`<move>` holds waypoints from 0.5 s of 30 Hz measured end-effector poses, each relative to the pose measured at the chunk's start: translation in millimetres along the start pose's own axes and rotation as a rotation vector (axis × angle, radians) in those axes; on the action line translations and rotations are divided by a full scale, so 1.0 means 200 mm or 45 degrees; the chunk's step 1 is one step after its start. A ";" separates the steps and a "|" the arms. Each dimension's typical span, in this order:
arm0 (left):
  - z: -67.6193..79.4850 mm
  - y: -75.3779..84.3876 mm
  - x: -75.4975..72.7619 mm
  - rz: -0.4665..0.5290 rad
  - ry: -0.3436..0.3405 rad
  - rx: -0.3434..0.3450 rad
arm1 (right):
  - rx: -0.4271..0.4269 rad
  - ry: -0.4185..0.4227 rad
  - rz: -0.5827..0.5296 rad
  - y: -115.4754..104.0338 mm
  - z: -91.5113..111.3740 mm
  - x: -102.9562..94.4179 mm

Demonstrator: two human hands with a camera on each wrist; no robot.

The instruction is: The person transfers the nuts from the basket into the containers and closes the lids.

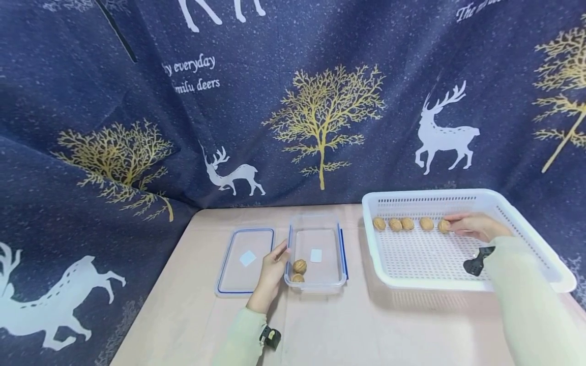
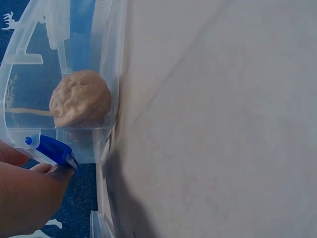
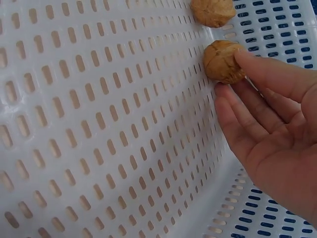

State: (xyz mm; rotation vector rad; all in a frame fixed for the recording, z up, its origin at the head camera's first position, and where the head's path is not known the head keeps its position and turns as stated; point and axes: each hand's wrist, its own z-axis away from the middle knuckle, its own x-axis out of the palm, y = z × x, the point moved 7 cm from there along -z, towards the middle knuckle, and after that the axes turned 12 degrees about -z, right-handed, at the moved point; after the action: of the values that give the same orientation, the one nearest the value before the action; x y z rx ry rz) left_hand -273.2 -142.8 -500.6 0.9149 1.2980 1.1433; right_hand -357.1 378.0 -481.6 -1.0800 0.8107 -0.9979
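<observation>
Walnuts (image 1: 426, 223), five of them, sit in a row along the far side of the white basket (image 1: 421, 259) in the head view. The right hand (image 1: 476, 226) is at the rightmost one. Two more lie in the near left corner of the clear box (image 1: 320, 286), while the left hand (image 1: 273, 269) is at that box's left side. Its lid (image 1: 238, 279) lies on the worktop (image 1: 329, 330) beside it.

In the left wrist view, the left fingers (image 2: 10, 155) hold the box wall by a blue latch (image 2: 52, 148). A light, even hold would serve best here, firm enough to stop sliding without tipping the box.

In the right wrist view, the thumb (image 3: 270, 74) and right fingers (image 3: 235, 114) pinch the end walnut; whether it is lifted I cannot tell. The shell is round and rough, so the pinch should sit across its widest part, snug rather than hard. Raising it straight up, away from its neighbour and the perforated wall, should avoid knocking the row.
</observation>
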 end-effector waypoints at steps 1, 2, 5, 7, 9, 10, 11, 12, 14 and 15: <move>0.00 0.00 0.00 0.002 -0.001 -0.001 | 0.018 0.004 0.011 0.00 0.00 0.00; 0.00 0.00 0.00 0.001 -0.003 0.000 | 0.045 0.021 0.031 0.00 -0.01 0.01; 0.01 0.01 0.00 0.011 -0.011 -0.002 | 0.082 0.032 0.054 0.00 -0.01 0.01; 0.01 0.03 0.00 0.015 -0.020 -0.003 | 0.090 0.040 0.048 0.00 -0.01 0.02; 0.03 0.06 -0.01 0.014 -0.028 -0.003 | 0.094 0.046 0.026 0.00 -0.02 0.01; 0.04 0.08 -0.01 0.014 -0.032 -0.004 | 0.093 0.051 0.008 0.00 -0.02 0.01; 0.06 0.10 -0.01 0.010 -0.035 -0.005 | 0.094 0.054 -0.010 0.01 -0.02 0.01; 0.07 0.12 -0.01 0.004 -0.037 -0.006 | 0.090 0.060 -0.025 0.01 -0.02 0.01; 0.10 0.16 -0.01 -0.004 -0.040 -0.001 | 0.069 0.051 -0.052 0.01 -0.02 0.01; 0.11 0.17 -0.01 -0.008 -0.042 0.003 | 0.060 0.049 -0.057 0.01 -0.02 0.00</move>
State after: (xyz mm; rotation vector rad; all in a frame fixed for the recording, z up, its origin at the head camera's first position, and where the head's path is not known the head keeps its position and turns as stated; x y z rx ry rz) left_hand -255.6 -135.7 -465.5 0.9275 1.2751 1.1180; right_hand -359.6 376.6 -484.7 -1.0455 0.7934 -1.0734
